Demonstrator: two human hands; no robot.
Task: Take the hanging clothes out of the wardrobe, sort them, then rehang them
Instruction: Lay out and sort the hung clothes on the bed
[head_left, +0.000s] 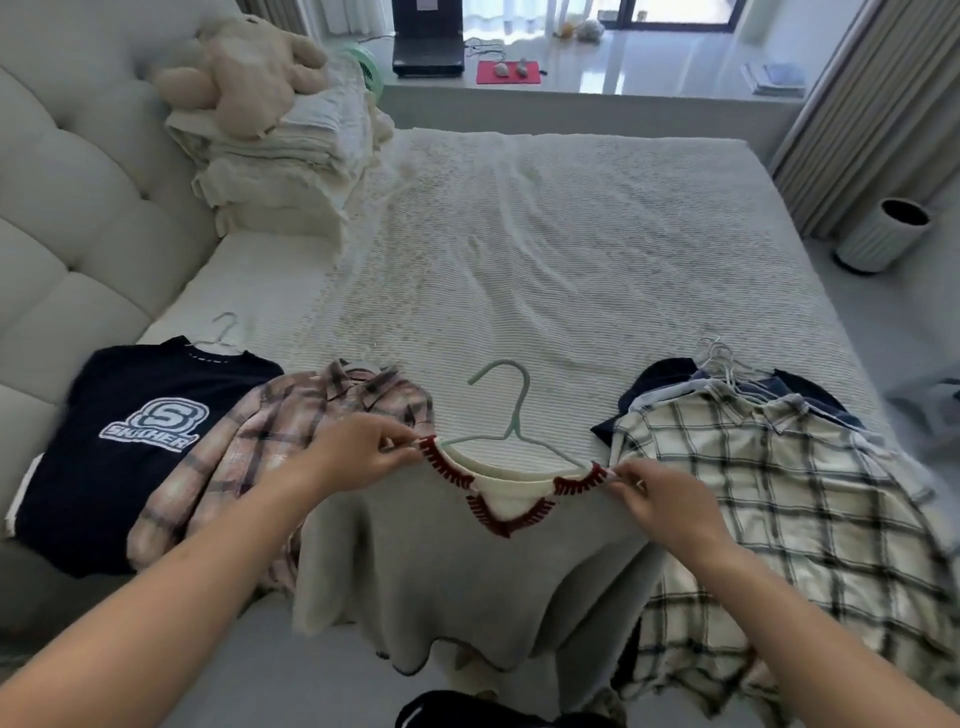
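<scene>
Grey knit fabric is spread over the near edge of the bed (571, 249): a grey top (441, 571) with a cream collar edged in dark red stitching. It is held up at the shoulders by both hands. The left hand (358, 452) is curled, with thumb and fingertips pinched on the left end of the neckline. The right hand (660, 499) is curled likewise, and the right end of the neckline is pinched between its fingers. A pale green hanger (511, 415) is threaded through the neck, its hook lying on the bedspread above the collar.

To the left, a pink plaid shirt (270, 441) is laid on the bed, partly covered by the left forearm, and its hanger is mostly hidden. Further left a navy T-shirt (130, 447) with a white logo is laid flat on a white hanger, just beside the pink shirt and overlapped by it at the sleeve.

To the right, a cream check shirt (779, 519) is laid on top of a pile of darker clothes (670, 379), with several white hanger hooks bunched together at the top of the pile. Its hem hangs over the bed edge.

At the far left corner of the bed, folded pale blankets (280, 171) are stacked, and a beige plush toy (244, 73) is set on top. Against the left side a tufted headboard (67, 197) is seen. A white ribbed bin (883, 234) stands on the floor at right, near the curtain.
</scene>
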